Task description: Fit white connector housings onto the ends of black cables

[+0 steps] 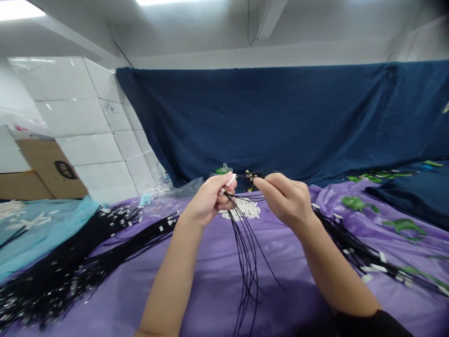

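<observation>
Pinches small white piece [231, 179] in left hand [213, 196], with thin black cords [245, 252] hanging below the fingers. Closes right hand [289, 194] just right of those fingers, grip contents unclear. Shows white heap [249, 209] behind left fingers on purple sheet [280, 257], dark blue cloth [245, 117] beyond all fingers.

Blue curtain [273, 117] beside white boxes [77, 117]

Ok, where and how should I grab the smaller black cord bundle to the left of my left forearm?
Probably take the smaller cord bundle from above, around its far stretch by the white pieces. It's slimmer there, while its near end spreads into the big black pile.
</observation>
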Demonstrator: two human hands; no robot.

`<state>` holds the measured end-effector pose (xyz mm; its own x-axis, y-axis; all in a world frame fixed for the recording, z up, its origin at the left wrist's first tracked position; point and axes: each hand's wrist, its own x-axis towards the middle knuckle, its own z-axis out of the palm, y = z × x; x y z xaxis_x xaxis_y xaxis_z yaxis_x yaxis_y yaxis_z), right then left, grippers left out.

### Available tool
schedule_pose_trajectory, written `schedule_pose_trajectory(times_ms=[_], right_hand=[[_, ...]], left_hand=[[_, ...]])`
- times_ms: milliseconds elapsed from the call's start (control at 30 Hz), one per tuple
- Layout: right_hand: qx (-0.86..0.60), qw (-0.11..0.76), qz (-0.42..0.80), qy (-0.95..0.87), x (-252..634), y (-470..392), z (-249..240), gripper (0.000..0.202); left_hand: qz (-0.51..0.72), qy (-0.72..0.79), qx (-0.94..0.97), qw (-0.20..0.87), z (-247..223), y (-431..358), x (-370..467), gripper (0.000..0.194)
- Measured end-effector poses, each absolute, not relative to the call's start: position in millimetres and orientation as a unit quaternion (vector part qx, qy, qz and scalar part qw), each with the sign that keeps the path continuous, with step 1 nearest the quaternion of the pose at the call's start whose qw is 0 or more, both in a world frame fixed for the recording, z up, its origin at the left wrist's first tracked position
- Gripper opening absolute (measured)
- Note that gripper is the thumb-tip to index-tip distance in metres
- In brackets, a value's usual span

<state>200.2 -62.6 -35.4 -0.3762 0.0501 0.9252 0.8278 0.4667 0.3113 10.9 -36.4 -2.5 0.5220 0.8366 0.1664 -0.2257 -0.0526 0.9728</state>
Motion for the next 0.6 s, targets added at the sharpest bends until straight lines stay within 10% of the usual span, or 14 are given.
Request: schedule_pose_trajectory(times_ms=[600], right_hand=[[-0.454, 0.507, -0.330, -0.654, 184.2, -61.7, -35.3, 0.017]], left_hand=[[0.432, 0.259, 0.656, 0.561, -7.2, -36.8, 25.9, 0.033]])
